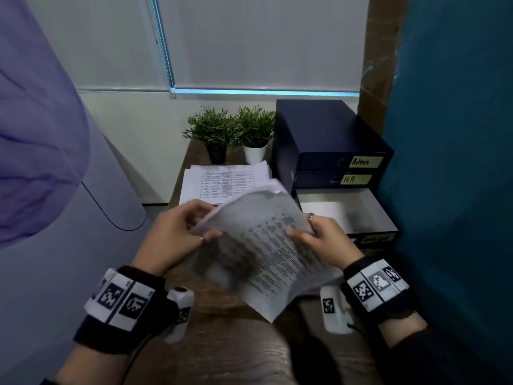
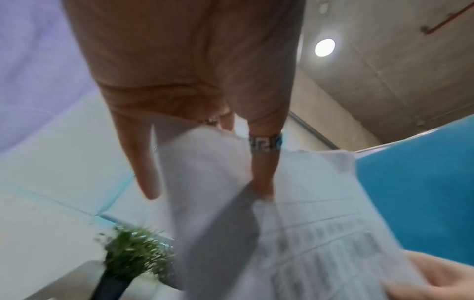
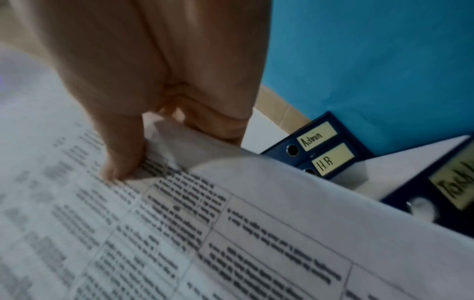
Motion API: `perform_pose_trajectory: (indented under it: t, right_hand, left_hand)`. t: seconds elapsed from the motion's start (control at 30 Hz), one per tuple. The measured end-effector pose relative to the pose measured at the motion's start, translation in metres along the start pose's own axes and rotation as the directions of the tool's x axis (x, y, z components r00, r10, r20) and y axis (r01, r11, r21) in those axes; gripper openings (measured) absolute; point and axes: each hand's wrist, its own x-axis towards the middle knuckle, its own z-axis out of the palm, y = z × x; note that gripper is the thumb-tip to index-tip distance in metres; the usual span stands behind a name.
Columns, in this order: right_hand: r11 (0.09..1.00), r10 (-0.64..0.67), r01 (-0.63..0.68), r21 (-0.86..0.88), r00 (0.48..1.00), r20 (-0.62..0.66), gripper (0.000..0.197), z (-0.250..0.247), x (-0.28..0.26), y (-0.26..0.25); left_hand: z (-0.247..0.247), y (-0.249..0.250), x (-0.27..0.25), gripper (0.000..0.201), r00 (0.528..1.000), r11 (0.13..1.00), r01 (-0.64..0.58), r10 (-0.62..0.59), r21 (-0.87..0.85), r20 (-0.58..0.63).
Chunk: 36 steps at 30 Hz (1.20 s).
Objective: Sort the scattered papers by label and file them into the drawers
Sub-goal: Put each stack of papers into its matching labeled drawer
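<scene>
Sorting step: you are gripping the printed sheets (image 1: 266,254) with left hand (image 1: 177,232) and right hand (image 1: 324,237) above the table (image 1: 222,315); next, reading their label, choosing the open drawer (image 1: 347,209) or another.

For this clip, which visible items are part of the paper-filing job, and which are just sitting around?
Job:
- held papers, gripped by left hand and right hand
- paper stack
- drawer unit
- open drawer

Bystanders:
- two potted plants
- desk
</scene>
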Motion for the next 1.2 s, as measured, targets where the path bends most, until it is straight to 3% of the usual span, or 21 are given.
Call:
perform_pose_trajectory:
  t: [0.07, 0.13, 0.23, 0.4, 0.6, 0.77, 0.87, 0.93, 0.97, 1.0, 1.07, 1.13, 1.2]
  right_hand:
    - [0.989, 0.035, -0.025, 0.146, 0.997, -0.067, 0.012, -0.003, -0.004, 0.008]
    - [0.962, 0.051, -0.014, 0.272, 0.990, -0.130, 0.012, -0.003, -0.010, 0.012]
    - [0.918, 0.067, 0.036, 0.396, 0.968, -0.244, 0.016, 0.002, -0.016, 0.011]
    - [0.850, 0.103, 0.079, 0.522, 0.945, -0.311, 0.022, 0.025, -0.032, 0.019]
    - [0.825, 0.221, -0.097, 0.557, 0.962, -0.159, 0.022, 0.052, -0.053, 0.044]
    - [0.829, 0.164, -0.033, 0.558, 0.969, -0.186, 0.029, 0.047, -0.051, 0.038]
    - [0.848, 0.186, -0.091, 0.522, 0.974, -0.132, 0.032, 0.049, -0.051, 0.036]
    - [0.858, 0.229, -0.102, 0.504, 0.953, -0.197, 0.047, 0.044, -0.050, 0.035]
    - [0.889, 0.231, -0.072, 0.452, 0.923, -0.307, 0.059, 0.036, -0.049, 0.032]
    - [0.935, 0.189, -0.026, 0.355, 0.881, -0.433, 0.072, 0.026, -0.047, 0.027]
    - [0.993, -0.001, 0.066, 0.093, 0.823, -0.568, 0.094, 0.003, -0.044, 0.010]
    - [0.979, -0.191, 0.121, -0.167, 0.836, -0.514, 0.105, -0.015, -0.042, -0.017]
    - [0.951, -0.209, 0.121, -0.285, 0.929, -0.304, 0.089, -0.029, -0.035, -0.031]
  left_hand:
    - [-0.008, -0.007, -0.002, 0.038, 0.990, 0.979, 0.057, -0.080, -0.195, -0.112]
    - [-0.001, -0.010, -0.002, 0.042, 0.971, 0.886, 0.073, -0.168, -0.457, -0.170]
    - [0.027, -0.011, -0.002, 0.041, 0.964, 0.762, 0.105, -0.235, -0.639, -0.121]
    - [0.070, -0.016, -0.011, 0.023, 0.962, 0.742, 0.170, -0.269, -0.648, -0.055]
    - [0.103, -0.053, -0.039, 0.026, 0.898, 0.678, 0.412, -0.415, -0.608, 0.146]
    - [0.107, -0.046, -0.045, 0.022, 0.906, 0.682, 0.357, -0.419, -0.638, 0.060]
    - [0.104, -0.039, -0.044, 0.013, 0.892, 0.692, 0.384, -0.449, -0.612, 0.051]
    - [0.094, -0.036, -0.040, 0.005, 0.916, 0.803, 0.352, -0.401, -0.480, 0.002]
    - [0.086, -0.033, -0.037, 0.007, 0.938, 0.878, 0.308, -0.344, -0.365, -0.037]
    - [0.076, -0.030, -0.033, 0.007, 0.966, 0.941, 0.231, -0.252, -0.248, -0.054]
    - [0.058, -0.019, -0.026, 0.030, 0.999, 0.997, 0.023, -0.020, -0.072, 0.033]
    - [0.052, -0.005, -0.022, 0.056, 0.974, 0.995, -0.100, 0.098, -0.002, 0.205]
    - [0.052, 0.005, -0.019, 0.063, 0.945, 0.985, -0.157, 0.128, 0.074, 0.302]
